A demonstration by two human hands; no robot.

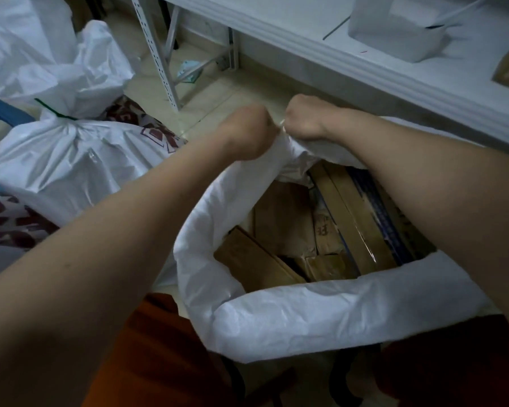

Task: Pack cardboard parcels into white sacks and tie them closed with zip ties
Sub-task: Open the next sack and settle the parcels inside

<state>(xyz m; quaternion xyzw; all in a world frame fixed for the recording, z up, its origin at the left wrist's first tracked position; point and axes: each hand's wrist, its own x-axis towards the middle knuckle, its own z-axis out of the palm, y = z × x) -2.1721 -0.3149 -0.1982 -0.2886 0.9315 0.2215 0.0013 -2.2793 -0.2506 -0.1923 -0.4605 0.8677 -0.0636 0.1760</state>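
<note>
While gathering the far rim of the open sack (279, 315) | left hand (249, 132), right hand (304, 118): grip clenched on bunched plastic | cardboard parcels (285, 218) inside | likely readying for zip tie.

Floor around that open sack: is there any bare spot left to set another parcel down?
Bare tile shows beyond the hands, between the shelf leg and the white table. Left is crowded: a tied sack and another sack behind it. The open sack is full of cardboard parcels.
</note>
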